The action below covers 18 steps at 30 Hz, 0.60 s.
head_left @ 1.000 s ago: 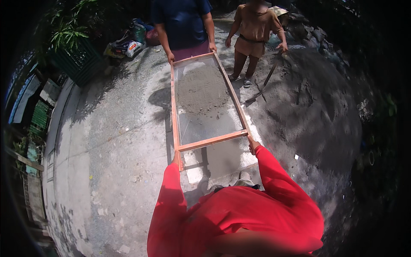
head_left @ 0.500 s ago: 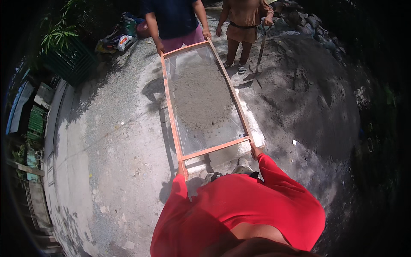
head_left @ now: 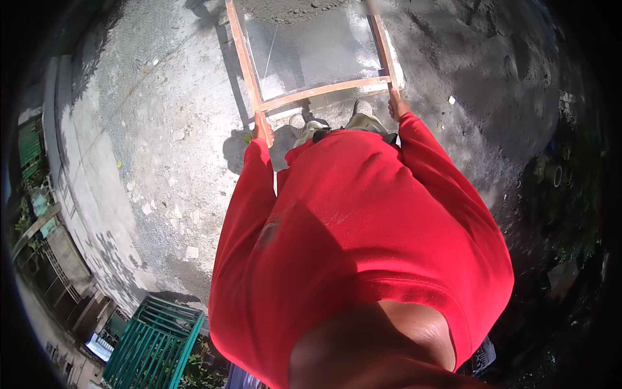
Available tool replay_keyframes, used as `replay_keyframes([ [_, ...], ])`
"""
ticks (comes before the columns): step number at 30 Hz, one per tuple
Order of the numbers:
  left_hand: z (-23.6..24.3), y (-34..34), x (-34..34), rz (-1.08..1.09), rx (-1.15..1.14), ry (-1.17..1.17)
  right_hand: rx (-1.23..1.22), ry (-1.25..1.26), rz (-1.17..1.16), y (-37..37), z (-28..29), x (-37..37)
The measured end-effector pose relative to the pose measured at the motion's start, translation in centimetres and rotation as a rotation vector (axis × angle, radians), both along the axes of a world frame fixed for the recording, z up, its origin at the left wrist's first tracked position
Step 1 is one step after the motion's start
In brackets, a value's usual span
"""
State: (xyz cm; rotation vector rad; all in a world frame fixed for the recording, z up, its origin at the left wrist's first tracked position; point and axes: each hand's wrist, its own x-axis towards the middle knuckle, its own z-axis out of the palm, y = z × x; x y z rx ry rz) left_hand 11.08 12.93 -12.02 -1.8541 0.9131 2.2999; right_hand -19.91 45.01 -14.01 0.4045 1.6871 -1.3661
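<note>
The long rectangular frame of reddish-brown wood [head_left: 324,89], with a fine grey mesh [head_left: 311,58] inside it, is straight ahead of the person's 2 hands and appears to be held above the rough grey ground [head_left: 175,129]. Its long axis runs away from the body; the far end is cut off by the upper edge of the view, so I cannot tell what supports it there. The fingers of the left hand [head_left: 263,129] are wrapped around the left rail, and those of the right hand [head_left: 397,106] around the right rail, both just on the person's side of the near crossbar. Neither hand is clearly nearer, because each has its own corner. A layer of grey, grainy material [head_left: 288,9] lies farther along the mesh, well apart from the fingers. The 2 light-coloured shoes [head_left: 297,122] show between the hands.
</note>
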Motion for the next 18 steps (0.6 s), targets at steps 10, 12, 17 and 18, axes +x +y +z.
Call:
replay_keyframes([
  [10, -0.2, -1.3, -2.2, -0.039, -0.226, -0.082, -0.009, 0.032, -0.005, -1.3, -0.2, -2.3],
  [12, 2.4, -5.5, -5.7, -0.106, -0.221, -0.111, 0.033, -0.02, -0.008, -5.9, 1.9, -6.5],
  [17, 8.0, -11.9, -11.6, -0.063, -0.219, -0.046, -0.006, -0.069, 0.052, -12.2, 7.4, -13.6],
  [18, 7.8, -11.9, -11.4, -0.049, -0.232, -0.002, -0.037, -0.054, 0.057, -12.1, 7.4, -13.8],
])
